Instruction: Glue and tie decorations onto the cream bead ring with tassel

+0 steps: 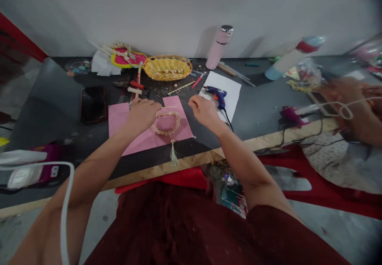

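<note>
A looped string of small pale beads lies over a pink sheet of paper, and a pale green tassel hangs from its near side. My left hand is closed beside the loop's upper left. From its fingertips a thin pale strand runs right above the beads. My right hand is raised right of the loop with its fingers pinched together. Whatever is in that pinch is too small to make out. Just behind it, a blue glue gun rests on a white sheet.
Behind the paper are a yellow basket with beads, red-handled pliers and a pink bottle. A phone lies at left. Cables cross the table's front edge. Another person's arm is at right.
</note>
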Tool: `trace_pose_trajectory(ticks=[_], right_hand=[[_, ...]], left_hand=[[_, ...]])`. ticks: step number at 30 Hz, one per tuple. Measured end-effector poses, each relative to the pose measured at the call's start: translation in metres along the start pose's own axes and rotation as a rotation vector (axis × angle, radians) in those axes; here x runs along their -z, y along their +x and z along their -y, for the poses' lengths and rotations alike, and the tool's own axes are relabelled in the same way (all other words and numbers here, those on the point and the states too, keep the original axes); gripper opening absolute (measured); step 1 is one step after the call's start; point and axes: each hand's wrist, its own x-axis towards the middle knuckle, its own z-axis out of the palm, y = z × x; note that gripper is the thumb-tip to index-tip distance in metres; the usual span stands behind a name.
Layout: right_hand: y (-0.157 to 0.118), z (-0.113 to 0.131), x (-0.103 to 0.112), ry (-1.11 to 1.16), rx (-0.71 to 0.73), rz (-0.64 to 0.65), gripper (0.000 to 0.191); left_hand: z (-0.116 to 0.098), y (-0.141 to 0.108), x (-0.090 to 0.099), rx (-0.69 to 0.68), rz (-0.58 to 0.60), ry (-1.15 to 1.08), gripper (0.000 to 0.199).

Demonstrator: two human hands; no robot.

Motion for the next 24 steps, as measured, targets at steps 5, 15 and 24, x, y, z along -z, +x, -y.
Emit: trace_pose_trajectory(ticks=[5,15,24], right_hand=[[0.002,-0.011,-0.005,0.02,-0.046,-0.004,0.017],[-0.019,0.005,0.024,-0.019,-0.059,-0.159,0.026],[-0.064,-0.041,0.014,0.043,-0.051,0.061,0.01]], left_hand=[[0.022,-0.008,-0.001,0.143,0.035,-0.001,0.032],[0.032,-0.022,-0.007,0.188,-0.027,0.059,0.03],[0.013,-0.046,0.008,0.105,-0.085,-0.092,0.027]])
